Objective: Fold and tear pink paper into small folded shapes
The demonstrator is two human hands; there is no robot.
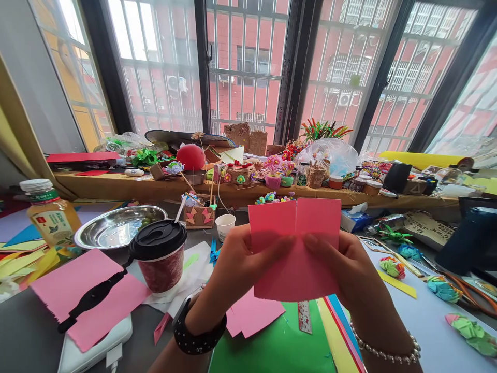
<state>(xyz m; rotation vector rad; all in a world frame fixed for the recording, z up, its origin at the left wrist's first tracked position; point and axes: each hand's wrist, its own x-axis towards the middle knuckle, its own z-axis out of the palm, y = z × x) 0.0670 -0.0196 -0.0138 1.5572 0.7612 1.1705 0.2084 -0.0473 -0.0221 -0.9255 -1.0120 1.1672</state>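
A pink sheet of paper [295, 277] is held upright in front of me, above the desk. From its top edge a narrow slit runs down the middle to between my thumbs, and its lower edge looks ragged. My left hand [248, 254] pinches the left half, thumb on the near face, fingers mostly hidden behind. On the right half, my right hand [345, 261] grips in the same way, its thumb tip close to the other. Below them, smaller pink paper pieces [262, 314] lie on a green sheet [267, 355], near a short patterned strip [305, 317].
Left of my hands stand a lidded paper cup [160, 264], a steel plate [116, 243] and a drink bottle [50, 217]. Another pink sheet [104, 280] overlaps a white power bank [93, 342]. Folded paper pieces [444, 287] and a dark tumbler [468, 241] are at right. Crafts crowd the windowsill [155, 191].
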